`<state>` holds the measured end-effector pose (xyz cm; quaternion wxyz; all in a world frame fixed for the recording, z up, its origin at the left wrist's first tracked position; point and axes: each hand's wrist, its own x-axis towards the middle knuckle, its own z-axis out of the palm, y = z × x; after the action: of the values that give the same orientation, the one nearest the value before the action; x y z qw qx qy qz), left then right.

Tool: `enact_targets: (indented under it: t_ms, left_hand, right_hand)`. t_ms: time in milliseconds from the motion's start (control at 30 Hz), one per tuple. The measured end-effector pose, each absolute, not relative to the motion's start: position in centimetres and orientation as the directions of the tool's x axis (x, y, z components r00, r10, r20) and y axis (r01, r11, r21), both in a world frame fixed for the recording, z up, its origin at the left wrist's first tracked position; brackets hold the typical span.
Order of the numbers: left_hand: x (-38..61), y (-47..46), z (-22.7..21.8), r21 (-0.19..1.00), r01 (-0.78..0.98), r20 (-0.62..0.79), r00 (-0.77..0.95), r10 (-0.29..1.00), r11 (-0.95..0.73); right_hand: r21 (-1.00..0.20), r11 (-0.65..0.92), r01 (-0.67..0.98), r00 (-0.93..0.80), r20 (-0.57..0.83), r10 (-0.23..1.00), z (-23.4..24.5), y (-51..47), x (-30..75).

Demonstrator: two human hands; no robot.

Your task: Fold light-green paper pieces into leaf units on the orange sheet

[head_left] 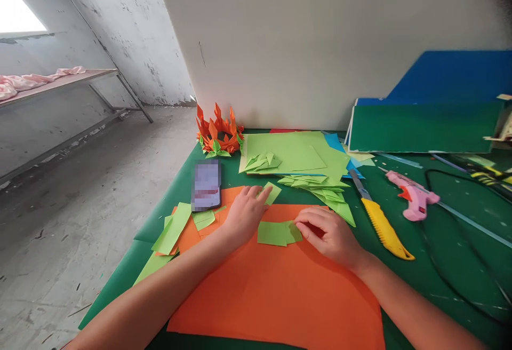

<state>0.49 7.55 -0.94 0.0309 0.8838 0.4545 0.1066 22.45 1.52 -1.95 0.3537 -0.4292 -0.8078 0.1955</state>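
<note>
On orange sheet (280,291): small light-green paper rectangle (272,233), creased.

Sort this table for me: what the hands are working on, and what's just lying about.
In hand: green paper piece touched by the right hand; small green slip at the left hand; orange sheet beneath.
Lying about: yellow knife, pink glue gun, phone, orange paper crown.

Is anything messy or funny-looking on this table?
Yes. The yellow cutter lies to the right of the right hand with its blade pushed out. Loose green scraps lie crooked at the left edge of the table, and one seems to hang over it.
</note>
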Motion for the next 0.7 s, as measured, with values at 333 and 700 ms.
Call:
enact_targets:
  t_ms: [333, 700]
  left_hand:
    - [0.1, 10.7, -1.2, 0.628, 0.647, 0.132, 0.459, 0.879, -0.432]
    - [-2.9, 11.8, 3.4, 0.919, 0.374, -0.041, 0.414, 0.909, -0.128]
  right_hand:
    - [-0.606, 0.572, 0.553, -0.414, 0.396, 0.82, -1.9, 1.6, 22.5]
    - [-0.628, 0.543, 0.558, -0.345, 0.419, 0.84, -2.0, 1.8, 22.6]
